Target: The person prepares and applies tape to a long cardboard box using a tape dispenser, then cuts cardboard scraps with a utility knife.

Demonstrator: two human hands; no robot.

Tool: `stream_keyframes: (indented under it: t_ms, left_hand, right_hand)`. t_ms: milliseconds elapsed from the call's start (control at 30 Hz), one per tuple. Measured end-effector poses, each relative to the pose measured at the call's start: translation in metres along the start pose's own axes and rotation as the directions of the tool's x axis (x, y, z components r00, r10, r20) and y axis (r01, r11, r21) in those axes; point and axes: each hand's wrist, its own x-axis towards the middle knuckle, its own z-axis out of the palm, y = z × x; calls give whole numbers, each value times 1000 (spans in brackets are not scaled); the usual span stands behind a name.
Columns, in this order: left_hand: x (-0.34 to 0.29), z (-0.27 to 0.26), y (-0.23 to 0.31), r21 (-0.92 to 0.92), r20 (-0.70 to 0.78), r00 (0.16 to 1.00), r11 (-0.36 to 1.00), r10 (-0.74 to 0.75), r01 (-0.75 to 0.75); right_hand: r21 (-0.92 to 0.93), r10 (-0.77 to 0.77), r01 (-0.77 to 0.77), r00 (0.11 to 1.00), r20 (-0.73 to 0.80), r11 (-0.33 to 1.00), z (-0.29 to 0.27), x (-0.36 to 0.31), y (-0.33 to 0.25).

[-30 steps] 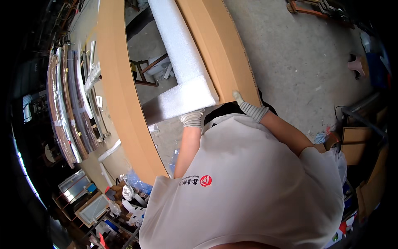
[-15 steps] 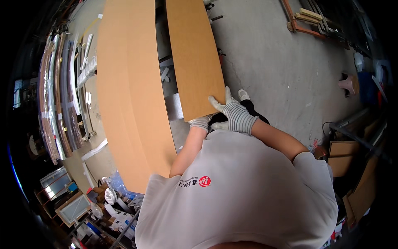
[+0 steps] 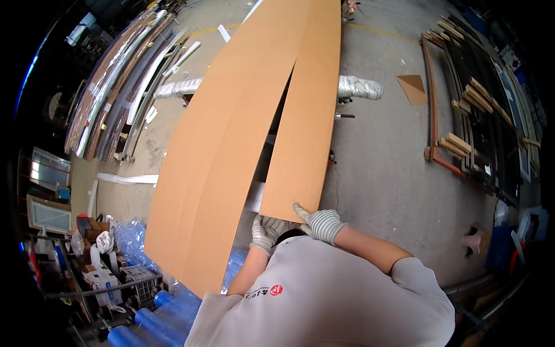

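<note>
A long narrow brown board (image 3: 300, 144) stretches away from me, its near end at my waist. At that end's right corner, my right hand (image 3: 322, 224), in a striped grey-white glove, is closed with one digit on top and the others mostly hidden at the edge. My left hand (image 3: 266, 232), gloved alike, holds the left part of the same end, its fingers partly under the board. To the left lies a wide brown sheet (image 3: 214, 156). A dark wedge-shaped gap parts the two near me and narrows to nothing farther off.
Foil-like wrapped supports (image 3: 359, 87) stick out on both sides beneath the boards. Long wrapped profiles (image 3: 115, 87) lie at the left. A rack with wooden blocks (image 3: 459, 144) stands right, near a pink stool (image 3: 475, 242). Blue rolls (image 3: 156, 321) sit at the lower left.
The view has swung, showing more of the far floor and blue rolls. The narrow board now angles against the wide sheet farther off. My right hand's spread fingers have closed at the board's corner.
</note>
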Motion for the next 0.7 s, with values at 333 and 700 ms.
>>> stream_keyframes:
  t_ms: [333,700]
  left_hand:
    - [-161,-236,-56,-626,-471,817,525,334,-576]
    - [-167,-254,90,-300,27,641,618,767,-727]
  right_hand:
    - [-89,-222,222,975,10,971,-10,33,-5]
    - [820,144,-92,990,12,565,-20,71,-19]
